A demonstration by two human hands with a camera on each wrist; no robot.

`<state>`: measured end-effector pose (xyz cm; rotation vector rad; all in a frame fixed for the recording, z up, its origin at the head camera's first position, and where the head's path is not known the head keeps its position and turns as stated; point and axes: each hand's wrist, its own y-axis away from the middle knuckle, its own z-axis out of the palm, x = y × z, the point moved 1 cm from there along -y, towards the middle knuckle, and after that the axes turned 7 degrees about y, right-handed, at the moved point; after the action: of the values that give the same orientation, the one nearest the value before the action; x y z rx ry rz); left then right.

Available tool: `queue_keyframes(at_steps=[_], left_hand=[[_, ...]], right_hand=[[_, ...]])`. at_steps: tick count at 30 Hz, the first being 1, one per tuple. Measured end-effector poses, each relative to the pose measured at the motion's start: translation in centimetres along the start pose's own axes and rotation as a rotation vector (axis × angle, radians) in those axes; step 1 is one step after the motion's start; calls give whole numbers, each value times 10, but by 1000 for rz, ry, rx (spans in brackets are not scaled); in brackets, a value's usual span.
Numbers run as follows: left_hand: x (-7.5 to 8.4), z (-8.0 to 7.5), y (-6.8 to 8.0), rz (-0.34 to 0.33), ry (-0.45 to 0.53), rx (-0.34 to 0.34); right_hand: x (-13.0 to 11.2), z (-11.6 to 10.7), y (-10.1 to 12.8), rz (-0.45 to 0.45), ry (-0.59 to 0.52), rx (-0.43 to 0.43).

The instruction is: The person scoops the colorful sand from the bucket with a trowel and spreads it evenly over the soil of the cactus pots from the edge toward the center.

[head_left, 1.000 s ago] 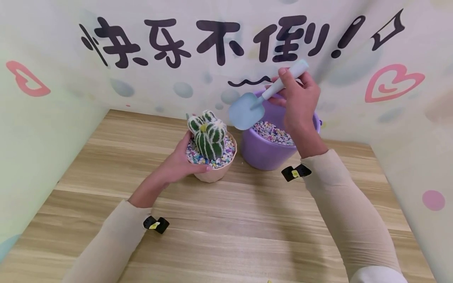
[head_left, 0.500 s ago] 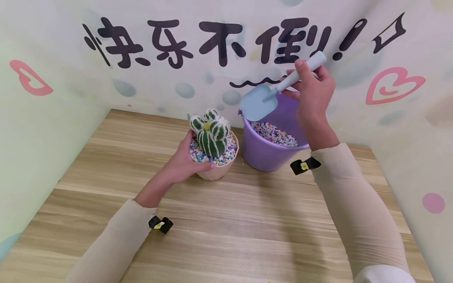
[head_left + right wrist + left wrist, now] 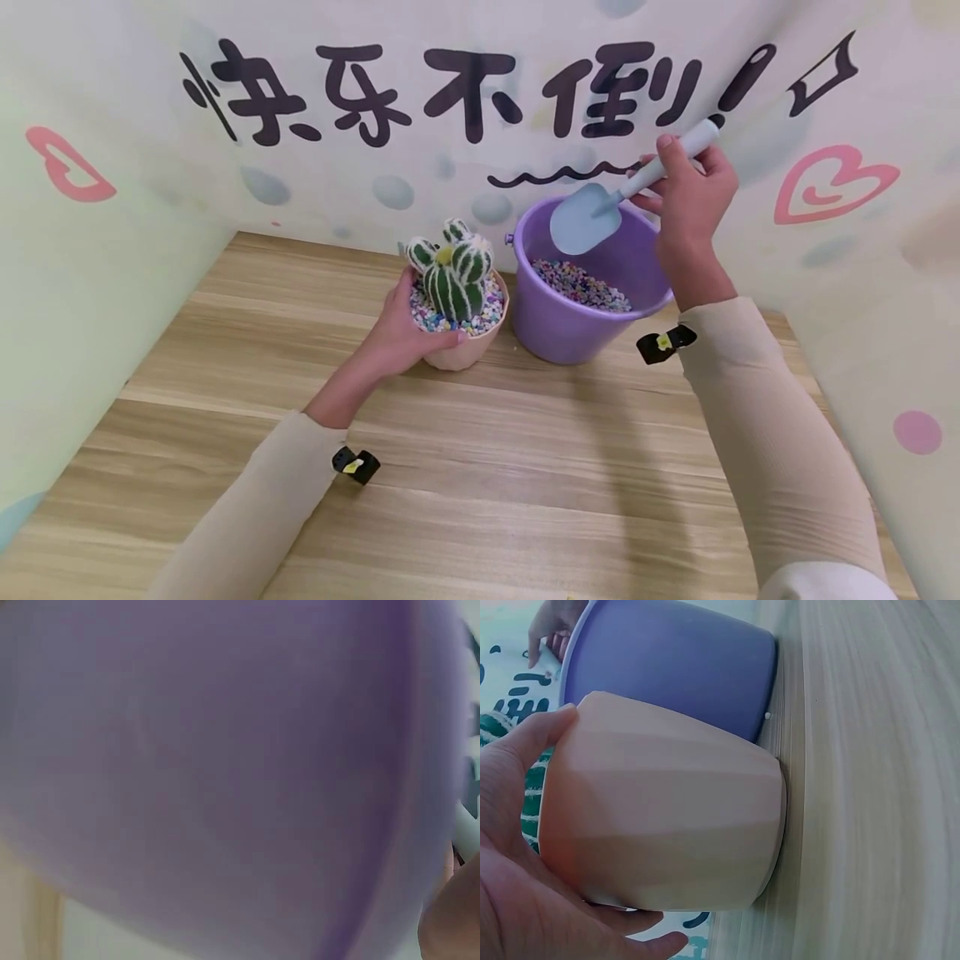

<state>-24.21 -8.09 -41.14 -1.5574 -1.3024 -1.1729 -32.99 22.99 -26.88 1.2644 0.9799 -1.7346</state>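
Observation:
My left hand (image 3: 397, 333) grips the side of a pale pink flowerpot (image 3: 667, 810), thumb along its front rim. In the pot stands a green cactus with white ridges (image 3: 453, 283), surrounded by colourful pebbles (image 3: 431, 321). My right hand (image 3: 693, 196) holds a light blue trowel (image 3: 587, 218) by its pale handle. The blade hangs over the mouth of a purple bucket (image 3: 558, 325), which has more colourful pebbles (image 3: 581, 286) at its bottom. In the right wrist view the bucket's outer wall fills most of the picture, and only part of the hand shows at the edge.
A wood-grain table (image 3: 450, 492) carries the pot and bucket side by side near the back. Behind them hangs a pale printed sheet (image 3: 442, 179) with large dark characters and hearts. Pale walls close in the left and right sides.
My right hand has moved the trowel rightward, from between the cactus and the bucket to above the bucket's opening. The pot in my left hand has shifted slightly right and back.

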Motion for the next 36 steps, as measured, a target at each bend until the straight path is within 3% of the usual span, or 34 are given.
queue_keyframes(at_steps=[5, 16, 30, 36], left_hand=[[1, 2, -3, -51, -33, 29], [1, 7, -9, -64, -42, 62], [3, 8, -19, -68, -24, 84], [2, 9, -23, -70, -38, 85]], right_hand=[[10, -10, -10, 31, 25, 26], [33, -23, -15, 134, 160, -55], [44, -18, -14, 179, 345, -149], [44, -16, -15, 230, 407, -150]])
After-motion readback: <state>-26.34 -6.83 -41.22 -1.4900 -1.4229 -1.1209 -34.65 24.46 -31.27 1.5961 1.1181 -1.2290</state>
